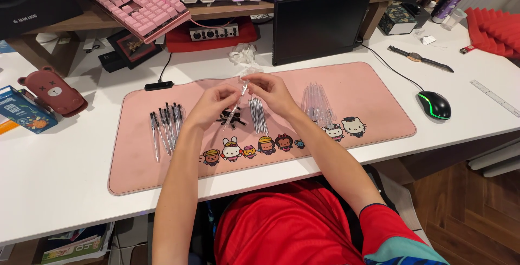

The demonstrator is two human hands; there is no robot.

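Pen assembly, mid-step. Both hands are up over the middle of the pink rectangular desk mat (162,173) w/ its row of cartoon animal figures along the near edge. Left hand (214,105) and right hand (271,93) meet on one slim clear plastic pen barrel (238,102), held tilted, top end toward the right hand, lower end down toward the left. Fingers of both hands are curled and pinched on it; looks like the right fingertips work at the upper end while the left steadies the body, but the contact is too small to say whether a part is going in or being screwed on.

Parts laid out on the mat in groups: finished clear pens with black clips (167,124) to the left, a small heap of black plastic bits (230,118) just below the hands, a bundle of thin metal-tipped refills (259,116) beside that, and a stack of empty clear tubes (317,105) to the right. A crumpled clear plastic wrapper (244,55) lies behind the mat, near the dark upright tablet screen (319,24).

Judgement: one pen is part-built. Next move prob. calls for keeping the barrel straight while the parts seat, then setting it w/ the finished group at left.
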